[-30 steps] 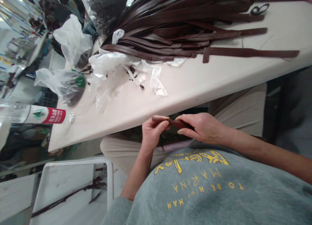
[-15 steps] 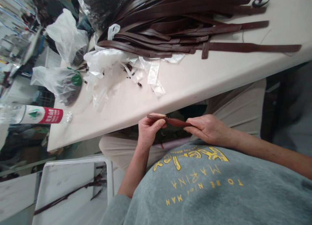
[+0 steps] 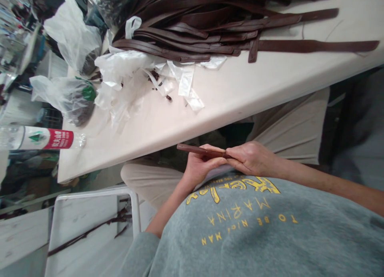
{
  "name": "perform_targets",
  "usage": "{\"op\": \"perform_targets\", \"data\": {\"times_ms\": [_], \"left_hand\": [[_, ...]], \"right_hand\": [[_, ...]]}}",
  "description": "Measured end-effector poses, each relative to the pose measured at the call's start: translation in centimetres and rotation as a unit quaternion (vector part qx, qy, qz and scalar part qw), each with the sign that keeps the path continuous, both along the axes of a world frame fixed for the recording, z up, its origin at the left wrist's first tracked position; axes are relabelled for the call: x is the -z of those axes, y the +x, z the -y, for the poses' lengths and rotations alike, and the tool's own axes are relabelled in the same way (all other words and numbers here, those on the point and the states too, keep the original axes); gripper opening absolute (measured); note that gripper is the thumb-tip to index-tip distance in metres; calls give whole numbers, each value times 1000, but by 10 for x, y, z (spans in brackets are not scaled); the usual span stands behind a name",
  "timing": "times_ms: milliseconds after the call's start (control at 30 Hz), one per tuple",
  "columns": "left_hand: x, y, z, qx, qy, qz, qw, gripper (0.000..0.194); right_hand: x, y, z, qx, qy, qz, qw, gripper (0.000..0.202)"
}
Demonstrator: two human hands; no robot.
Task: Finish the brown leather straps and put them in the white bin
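Two hands, your left hand [image 3: 201,167] and right hand [image 3: 251,159], pinch one short brown leather strip [image 3: 199,150] flat between them just below the bench [image 3: 255,91] edge, keeping it taut, near the piled straps [image 3: 210,25].

Dark brown leather strip [image 3: 199,150]; dark brown leather straps [image 3: 210,25] heaped on a cream table [image 3: 270,85]; grey sweatshirt [image 3: 270,237] with yellow lettering; red-and-white labelled clear bottle [image 3: 45,137].

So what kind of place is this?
Probably a leather-goods workshop. A pile of brown leather straps covers the white worktable, plastic bags sit beside it, and the left hand and right hand hold one short strap.
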State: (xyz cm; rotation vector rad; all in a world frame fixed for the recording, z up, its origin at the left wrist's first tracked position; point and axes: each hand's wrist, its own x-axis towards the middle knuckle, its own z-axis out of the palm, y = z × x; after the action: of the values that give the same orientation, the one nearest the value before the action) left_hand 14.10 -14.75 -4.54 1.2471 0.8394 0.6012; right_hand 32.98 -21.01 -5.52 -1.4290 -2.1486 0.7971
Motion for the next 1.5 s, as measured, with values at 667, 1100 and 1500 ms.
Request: {"op": "perform_targets", "data": {"times_ms": [667, 1100, 1500], "left_hand": [[12, -7, -3, -18, -45, -10, 999, 46], [-5, -4, -23, -29, -49, -37, 998, 45], [2, 30, -45, -17, -23, 217, 976, 94]], "right_hand": [[21, 16, 7, 37, -49, 58, 996, 24], [-1, 18, -8, 31, -243, -180, 953, 36], [-36, 34, -8, 94, -219, -268, 933, 41]]}}
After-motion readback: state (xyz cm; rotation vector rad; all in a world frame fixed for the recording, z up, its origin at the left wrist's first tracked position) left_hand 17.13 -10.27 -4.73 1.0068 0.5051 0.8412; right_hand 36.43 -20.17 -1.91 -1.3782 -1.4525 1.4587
